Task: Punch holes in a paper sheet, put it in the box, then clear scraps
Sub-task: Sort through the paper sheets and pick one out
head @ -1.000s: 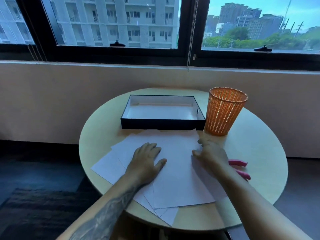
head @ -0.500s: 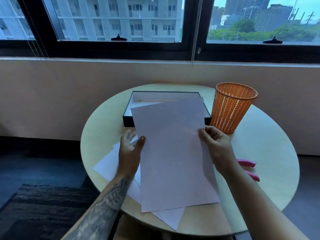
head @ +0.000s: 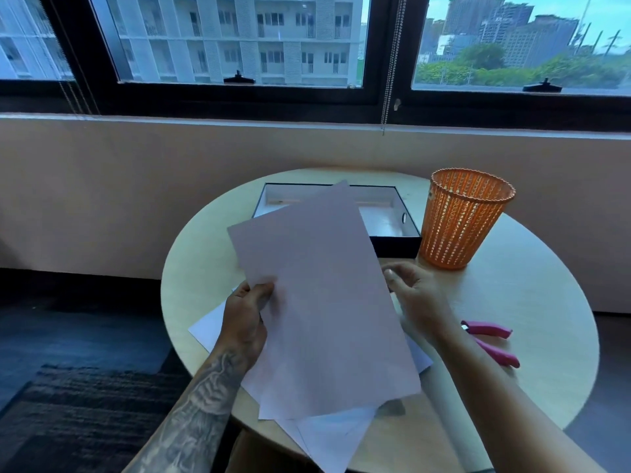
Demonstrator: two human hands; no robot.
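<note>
A white paper sheet (head: 324, 302) is raised off the round table (head: 532, 302), tilted with its top corner leaning right. My left hand (head: 247, 319) pinches its left edge, thumb on the front. My right hand (head: 415, 295) hovers just past the sheet's right edge, fingers spread and off the paper. Behind the sheet sits a shallow black box (head: 392, 227) with a white inside, partly hidden. Pink-handled punch pliers (head: 491, 339) lie on the table to the right of my right wrist.
An orange mesh basket (head: 461, 216) stands right of the box. Several more white sheets (head: 338, 438) lie fanned under the raised one, overhanging the table's near edge. A wall and window run behind the table; dark carpet (head: 68, 404) lies at the left.
One sheet was picked up from the stack with both hands. It has since tilted, and my right hand has let go of its right edge while the left keeps hold.
</note>
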